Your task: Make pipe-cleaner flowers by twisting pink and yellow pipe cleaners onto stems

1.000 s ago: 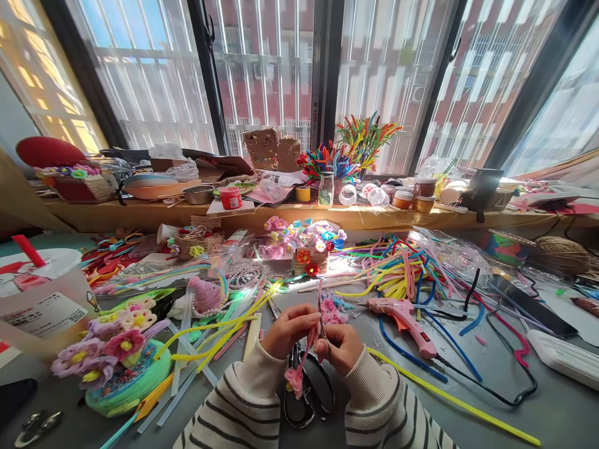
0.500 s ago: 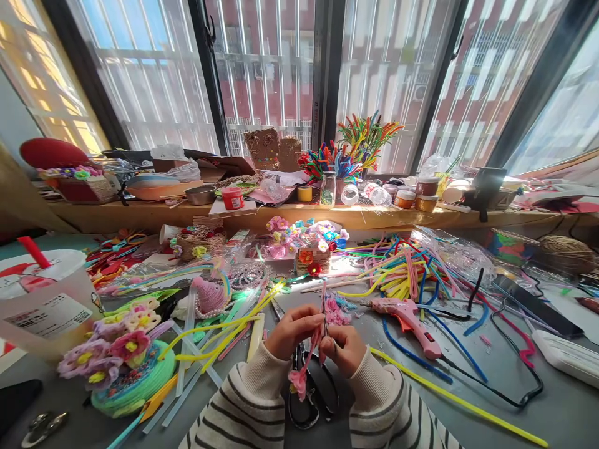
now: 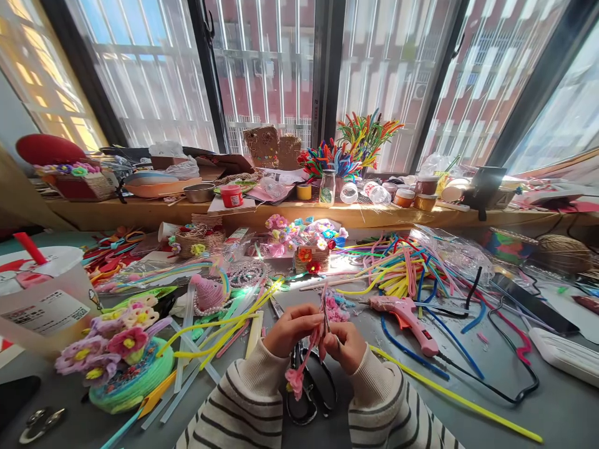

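My left hand pinches a thin pink pipe cleaner between thumb and fingers, above the grey table. Closed around the lower part of the same strand is my right hand; a thin dark line runs along the strand there, too small to identify. A pink fuzzy flower hangs on its stem below my left hand. Under both hands lie black-handled scissors, partly hidden by the hands and flower. Just behind the fingers rests a bunch of pink fuzzy pieces.
A pink glue gun and its cord lie to the right, near a long yellow pipe cleaner. On the left stand a flower-topped green piece and a drink cup. Piled pipe cleaners and a flower basket sit behind.
Both hands keep their grip on the pink strand with barely any movement. The whole view shifts very slightly.
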A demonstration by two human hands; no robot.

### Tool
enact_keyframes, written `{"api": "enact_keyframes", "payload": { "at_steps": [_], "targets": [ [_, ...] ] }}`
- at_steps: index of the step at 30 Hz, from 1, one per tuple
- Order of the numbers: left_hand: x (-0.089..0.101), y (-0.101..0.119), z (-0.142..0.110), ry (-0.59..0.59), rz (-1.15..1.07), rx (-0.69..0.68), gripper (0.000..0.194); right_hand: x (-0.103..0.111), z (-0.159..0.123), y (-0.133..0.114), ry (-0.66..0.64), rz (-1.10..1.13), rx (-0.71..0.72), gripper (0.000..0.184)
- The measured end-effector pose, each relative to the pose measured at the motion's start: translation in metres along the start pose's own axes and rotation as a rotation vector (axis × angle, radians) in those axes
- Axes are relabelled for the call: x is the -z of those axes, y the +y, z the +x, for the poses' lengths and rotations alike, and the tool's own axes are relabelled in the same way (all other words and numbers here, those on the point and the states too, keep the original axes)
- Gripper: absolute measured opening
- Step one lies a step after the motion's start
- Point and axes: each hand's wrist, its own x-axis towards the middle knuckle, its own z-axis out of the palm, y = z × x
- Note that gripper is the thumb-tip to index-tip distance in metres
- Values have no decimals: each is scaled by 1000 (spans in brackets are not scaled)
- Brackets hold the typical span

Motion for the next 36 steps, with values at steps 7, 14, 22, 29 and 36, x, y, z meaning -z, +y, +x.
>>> {"api": "enact_keyframes", "payload": {
  "at_steps": [7,14,22,29,36],
  "targets": [
    [-2,2,1,55,6,-3,24,3,1,14,134,-95,-86,54],
    [-3,1,0,16,11,31,23,2,1,6,53,22,-44,57],
    [1,0,2,53,1,-9,22,2,1,9,158,-54,-82,53],
    [-3,0,0,-53,10,39,22,2,1,6,94,39,-35,59],
    [0,-1,1,18,-7,24,24,4,2,20,186,-97,-94,53]
  ]
}}
